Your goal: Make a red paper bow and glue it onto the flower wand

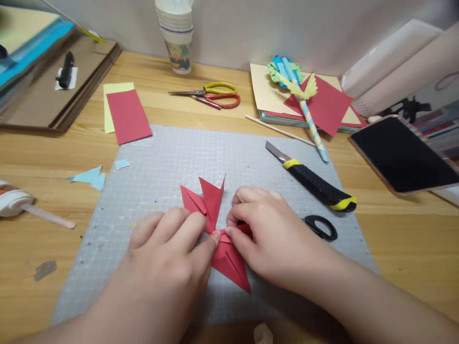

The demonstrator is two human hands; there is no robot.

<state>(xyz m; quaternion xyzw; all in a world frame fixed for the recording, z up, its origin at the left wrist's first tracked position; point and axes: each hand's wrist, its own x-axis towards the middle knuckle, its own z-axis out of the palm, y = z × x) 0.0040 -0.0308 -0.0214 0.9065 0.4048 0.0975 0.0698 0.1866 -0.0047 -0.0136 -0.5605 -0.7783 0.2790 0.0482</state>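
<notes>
A folded piece of red paper (pixel 229 263) with several pointed flaps lies over the grey cutting mat (pixel 179 148), in front of me. From the left, my left hand (pixel 172 248) pinches it near its centre, thumb and fingers pressed together. My right hand (pixel 265 229) grips the same paper from the right, thumb close beside the left thumb. Some of the folds are hidden under my fingers. Just beyond my right hand, a black scissor handle (pixel 321 228) sticks out, its other end hidden. A black and yellow utility knife (pixel 315 184) with its blade out rests farther up the mat.
Red and yellow paper sheets (pixel 129 114), scissors (pixel 215 93) and stacked paper cups (pixel 177 43) stand or lie behind the mat. A striped paper flower (pixel 304 105) leans on a paper stack at back right, near a tablet (pixel 405 155). Blue scraps (pixel 88 175) and a glue bottle (pixel 14 199) are left.
</notes>
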